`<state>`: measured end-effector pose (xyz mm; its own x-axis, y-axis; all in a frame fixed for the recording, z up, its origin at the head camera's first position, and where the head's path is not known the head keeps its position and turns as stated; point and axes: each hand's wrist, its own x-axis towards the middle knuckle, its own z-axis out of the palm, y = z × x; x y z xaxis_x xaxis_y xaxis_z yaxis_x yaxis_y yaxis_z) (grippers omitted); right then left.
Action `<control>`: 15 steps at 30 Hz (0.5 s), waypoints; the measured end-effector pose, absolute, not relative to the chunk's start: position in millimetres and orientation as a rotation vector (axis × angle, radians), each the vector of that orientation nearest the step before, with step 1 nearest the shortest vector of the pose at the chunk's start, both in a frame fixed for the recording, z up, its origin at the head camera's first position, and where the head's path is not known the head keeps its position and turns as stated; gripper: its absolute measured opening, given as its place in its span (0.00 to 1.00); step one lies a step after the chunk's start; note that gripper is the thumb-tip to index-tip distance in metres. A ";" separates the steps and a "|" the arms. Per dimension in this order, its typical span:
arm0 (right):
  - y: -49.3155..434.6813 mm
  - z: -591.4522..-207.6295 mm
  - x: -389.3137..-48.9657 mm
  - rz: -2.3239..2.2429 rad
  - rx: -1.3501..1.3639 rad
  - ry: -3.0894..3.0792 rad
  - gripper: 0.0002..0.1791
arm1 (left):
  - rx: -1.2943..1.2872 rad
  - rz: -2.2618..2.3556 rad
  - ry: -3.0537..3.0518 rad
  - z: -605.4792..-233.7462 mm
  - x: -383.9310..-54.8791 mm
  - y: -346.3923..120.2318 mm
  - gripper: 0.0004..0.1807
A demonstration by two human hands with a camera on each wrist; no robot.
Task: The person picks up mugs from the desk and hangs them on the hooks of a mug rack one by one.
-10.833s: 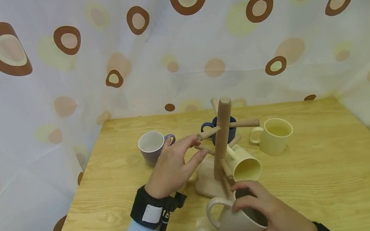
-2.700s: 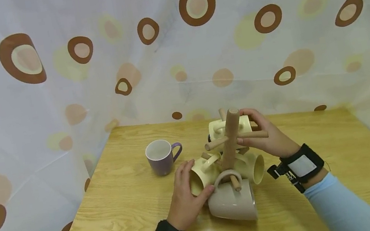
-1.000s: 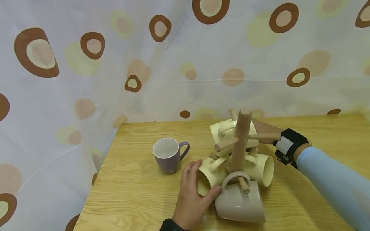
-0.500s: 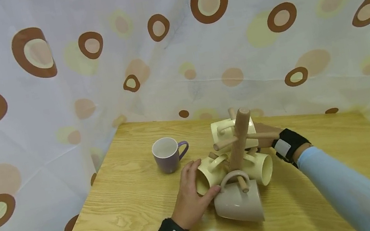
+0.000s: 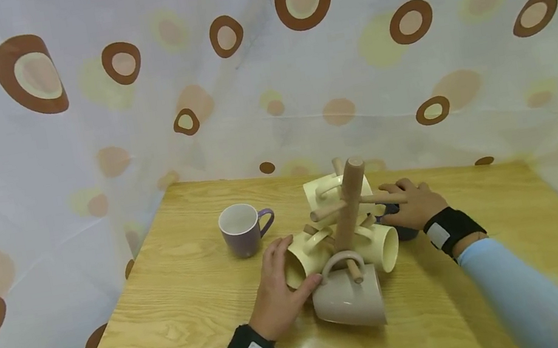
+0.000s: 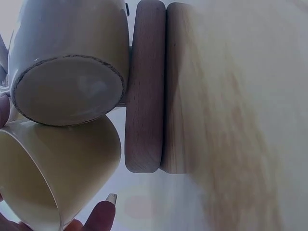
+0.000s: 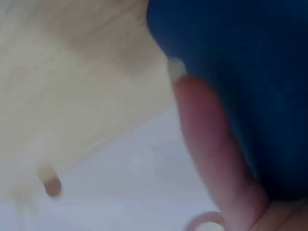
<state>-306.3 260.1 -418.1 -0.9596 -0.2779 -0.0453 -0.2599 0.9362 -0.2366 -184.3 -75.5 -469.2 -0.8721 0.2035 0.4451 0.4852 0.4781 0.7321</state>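
A wooden mug tree (image 5: 349, 208) stands mid-table, with mugs hanging on its pegs. My left hand (image 5: 279, 297) holds the lower-left yellow mug (image 5: 311, 253) by its rim, the thumb near the beige mug (image 5: 346, 298) in front. In the left wrist view, fingers surround that yellow mug's mouth. At the tree's right, my right hand (image 5: 413, 205) grips a dark blue mug (image 5: 406, 232), mostly hidden beneath the hand; its blue side fills much of the right wrist view. Other yellow mugs hang at the lower right (image 5: 387, 245) and upper back (image 5: 324, 203).
A purple mug (image 5: 242, 232) with a white inside stands upright on the wooden table (image 5: 170, 315), left of the tree, its handle to the right. A bare peg (image 5: 385, 199) points right. A patterned curtain (image 5: 244, 99) surrounds the table.
Since half a second ago, my right hand has come out from behind the tree to its right side, bringing the blue mug. Earlier, yellow and beige mugs went onto pegs. My left hand stays put.
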 end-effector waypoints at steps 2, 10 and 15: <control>256.1 -419.6 -303.7 -0.338 -0.343 3.056 0.38 | -0.586 -1.346 -2.421 -469.0 -184.9 -77.0 0.42; 284.7 -440.4 -284.1 -0.774 -0.241 3.234 0.29 | -0.598 -1.380 -2.419 -469.0 -184.6 -76.3 0.42; 311.6 -449.6 -257.0 -1.415 -0.018 3.086 0.31 | -0.600 -1.368 -2.416 -470.0 -184.1 -75.9 0.42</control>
